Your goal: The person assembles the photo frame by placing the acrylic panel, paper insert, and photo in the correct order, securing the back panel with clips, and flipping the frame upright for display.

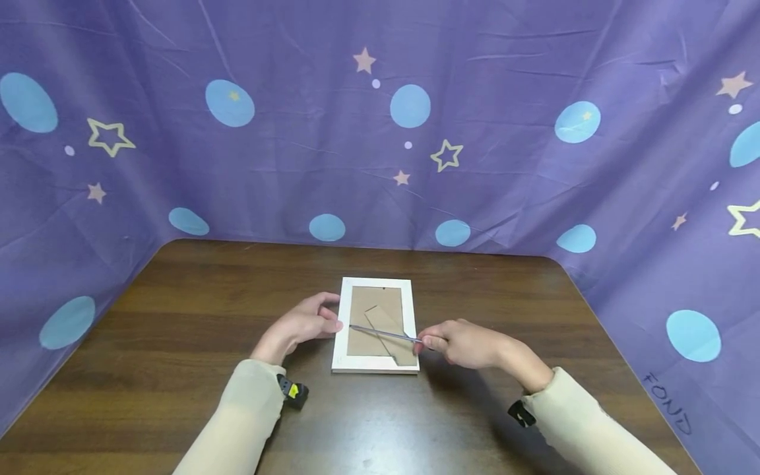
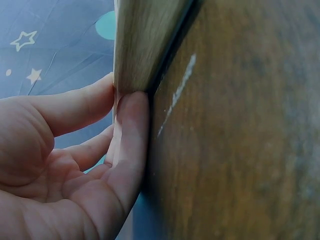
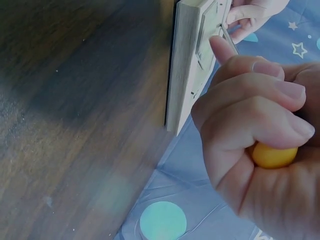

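A white picture frame (image 1: 341,340) lies face down on the table, its brown backing board (image 1: 362,297) showing. The stand leg (image 1: 386,320) lies slanted across the board and overlaps the frame's lower right side. My left hand (image 1: 309,321) holds the frame's left edge, thumb (image 2: 95,102) at the top face and a finger (image 2: 134,115) along the side. My right hand (image 1: 469,342) grips a screwdriver, its yellow handle end (image 3: 274,155) showing under the curled fingers. The thin metal shaft (image 1: 382,332) crosses over the stand leg, tip at the board's left edge.
The brown wooden table (image 1: 237,277) spreads out around the frame. A purple cloth (image 1: 285,132) with stars and blue dots hangs along the back and both sides. Each wrist carries a black strap device (image 1: 293,391).
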Tool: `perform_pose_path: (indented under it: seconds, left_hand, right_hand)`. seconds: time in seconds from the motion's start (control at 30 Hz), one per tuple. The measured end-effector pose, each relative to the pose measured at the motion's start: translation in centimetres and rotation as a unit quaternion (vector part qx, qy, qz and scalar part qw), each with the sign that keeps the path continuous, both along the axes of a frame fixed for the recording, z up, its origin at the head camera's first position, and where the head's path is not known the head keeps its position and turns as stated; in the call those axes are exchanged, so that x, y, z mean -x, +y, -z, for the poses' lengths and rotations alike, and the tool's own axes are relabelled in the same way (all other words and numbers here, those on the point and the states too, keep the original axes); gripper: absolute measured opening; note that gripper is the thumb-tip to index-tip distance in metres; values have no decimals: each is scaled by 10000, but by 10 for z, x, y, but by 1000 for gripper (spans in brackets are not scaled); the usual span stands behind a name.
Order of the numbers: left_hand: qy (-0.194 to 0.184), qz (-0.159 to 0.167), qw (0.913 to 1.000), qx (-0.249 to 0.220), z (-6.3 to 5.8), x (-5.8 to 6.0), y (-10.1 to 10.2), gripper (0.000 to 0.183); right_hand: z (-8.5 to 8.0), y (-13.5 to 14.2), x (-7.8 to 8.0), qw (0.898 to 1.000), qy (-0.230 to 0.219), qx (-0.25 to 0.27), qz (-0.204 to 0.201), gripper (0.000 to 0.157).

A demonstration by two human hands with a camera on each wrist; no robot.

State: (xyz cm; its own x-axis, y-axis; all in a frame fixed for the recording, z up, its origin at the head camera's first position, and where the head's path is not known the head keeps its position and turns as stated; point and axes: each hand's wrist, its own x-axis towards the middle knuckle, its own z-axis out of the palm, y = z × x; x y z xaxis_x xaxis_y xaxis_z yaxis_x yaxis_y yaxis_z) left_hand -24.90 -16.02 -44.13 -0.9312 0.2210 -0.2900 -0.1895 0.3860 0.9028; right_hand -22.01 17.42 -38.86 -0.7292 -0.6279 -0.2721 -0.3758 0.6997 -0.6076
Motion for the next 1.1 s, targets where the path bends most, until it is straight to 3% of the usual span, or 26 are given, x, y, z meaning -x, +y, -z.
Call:
perform_pose_path:
  seconds: [0.53, 0.77, 0.97, 1.1]
  left_hand:
    - [58, -33, 9998, 184, 1, 0, -2, 68]
    - [70, -27, 9997, 219, 1, -1, -2, 68]
    - [94, -7, 9998, 197, 0, -1, -1, 68]
    - [98, -19, 9998, 144, 0, 0, -2, 68]
  right_hand:
    - [7, 0, -1, 9997, -144, 138, 120, 30]
    - [9, 9, 5, 9976, 602, 50, -330, 34]
    - [6, 25, 3, 9935, 1077, 19, -372, 37]
    - [1, 36, -1, 9878, 1522, -116, -322, 30]
